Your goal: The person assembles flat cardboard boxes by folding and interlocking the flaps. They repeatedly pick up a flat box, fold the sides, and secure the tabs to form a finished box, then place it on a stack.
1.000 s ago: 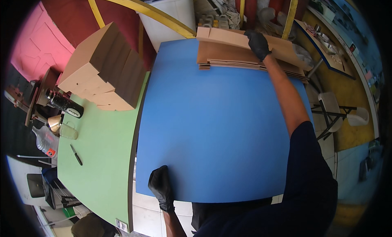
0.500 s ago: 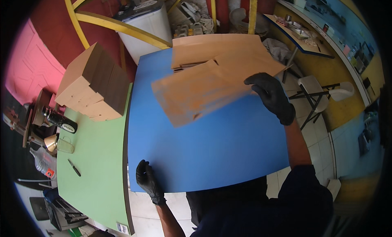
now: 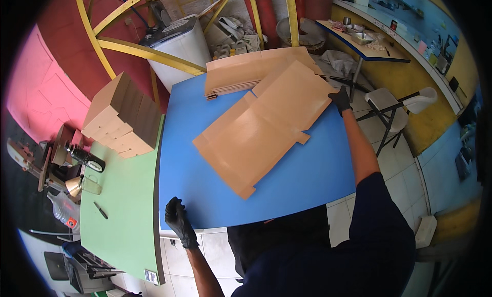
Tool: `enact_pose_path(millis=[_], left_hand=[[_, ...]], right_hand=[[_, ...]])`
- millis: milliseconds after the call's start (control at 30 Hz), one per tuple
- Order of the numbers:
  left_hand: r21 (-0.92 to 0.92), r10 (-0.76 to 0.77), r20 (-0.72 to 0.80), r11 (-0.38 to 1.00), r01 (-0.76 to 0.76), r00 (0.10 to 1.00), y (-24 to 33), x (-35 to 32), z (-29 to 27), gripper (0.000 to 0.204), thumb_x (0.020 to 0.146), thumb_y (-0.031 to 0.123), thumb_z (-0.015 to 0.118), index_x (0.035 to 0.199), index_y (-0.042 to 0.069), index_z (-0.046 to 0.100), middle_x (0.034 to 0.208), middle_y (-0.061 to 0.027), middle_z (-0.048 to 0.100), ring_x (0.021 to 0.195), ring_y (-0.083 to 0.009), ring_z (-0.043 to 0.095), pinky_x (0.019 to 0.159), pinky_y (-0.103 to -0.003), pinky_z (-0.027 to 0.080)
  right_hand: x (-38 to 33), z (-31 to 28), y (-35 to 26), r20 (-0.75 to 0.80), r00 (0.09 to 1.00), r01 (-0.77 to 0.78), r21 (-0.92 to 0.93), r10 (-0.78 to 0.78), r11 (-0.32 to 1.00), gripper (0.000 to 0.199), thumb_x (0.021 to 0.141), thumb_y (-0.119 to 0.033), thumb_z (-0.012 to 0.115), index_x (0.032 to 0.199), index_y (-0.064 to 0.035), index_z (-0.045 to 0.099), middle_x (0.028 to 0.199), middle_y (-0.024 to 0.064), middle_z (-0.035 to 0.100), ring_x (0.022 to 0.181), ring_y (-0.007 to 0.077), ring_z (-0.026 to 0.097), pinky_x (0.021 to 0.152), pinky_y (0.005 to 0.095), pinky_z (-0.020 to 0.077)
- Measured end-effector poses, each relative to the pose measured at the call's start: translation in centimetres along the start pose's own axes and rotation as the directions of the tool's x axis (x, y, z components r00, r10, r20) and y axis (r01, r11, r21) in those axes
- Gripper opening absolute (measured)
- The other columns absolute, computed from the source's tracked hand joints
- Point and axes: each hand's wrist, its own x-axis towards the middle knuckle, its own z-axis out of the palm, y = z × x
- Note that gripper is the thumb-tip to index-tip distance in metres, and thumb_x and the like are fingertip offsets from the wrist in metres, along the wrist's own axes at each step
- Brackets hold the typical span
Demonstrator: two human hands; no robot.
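A flat brown cardboard box blank (image 3: 243,143), with fold lines and small tabs, lies slantwise across the blue table (image 3: 287,189). At its far right corner, my right hand (image 3: 340,100), in a black glove, pinches the edge. Behind it, a stack of folded flat box blanks (image 3: 230,78) lies along the table's far side, partly covered by the slanted one. My left hand (image 3: 179,223), also gloved in black, is above the table's near left corner. Its fingers are loosely bent and it holds nothing, apart from the cardboard.
To the left, a green table (image 3: 120,194) bears a pile of folded boxes (image 3: 123,118), a dark bottle (image 3: 86,157), a glass mug (image 3: 91,185) and a small knife (image 3: 100,210). A folding chair (image 3: 392,110) stands at right. Yellow metal bars (image 3: 154,56) cross behind the table.
The blank has swung nearer to me and now lies spread across the table. My right hand has moved farther away, still at its edge. My left hand has barely moved.
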Motion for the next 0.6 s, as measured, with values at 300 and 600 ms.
enact_pose_path(millis=[300, 600], left_hand=[[0.092, 0.229, 0.126, 0.966, -0.241, 0.965, 11.3, 4.1, 3.0, 0.036, 0.097, 0.008, 0.066, 0.131, -0.001, 0.064, 0.122, -0.0125, 0.069, 0.102, -0.0198, 0.063, 0.088, -0.035, 0.054], [-0.242, 0.389, 0.49, 0.92, -0.307, 0.78, 24.8, 10.2, 16.5, 0.078, 0.088, 0.017, 0.081, 0.152, -0.002, 0.04, 0.137, -0.02, 0.06, 0.122, -0.0267, 0.058, 0.1, -0.038, 0.049]], right_hand=[[-4.8, -8.4, -18.6, 0.026, 0.78, 0.499, 0.578, -0.625, 0.646, 0.06, 0.081, 0.004, 0.07, 0.138, -0.0031, 0.055, 0.127, 0.0115, 0.066, 0.12, 0.023, 0.062, 0.102, 0.0355, 0.0498], [-14.1, -20.4, -30.5, 0.038, 0.577, 0.629, 0.617, -0.816, 0.473, 0.052, 0.085, -0.001, 0.074, 0.136, -0.007, 0.061, 0.125, 0.0056, 0.067, 0.117, 0.0166, 0.062, 0.106, 0.0322, 0.0477]])
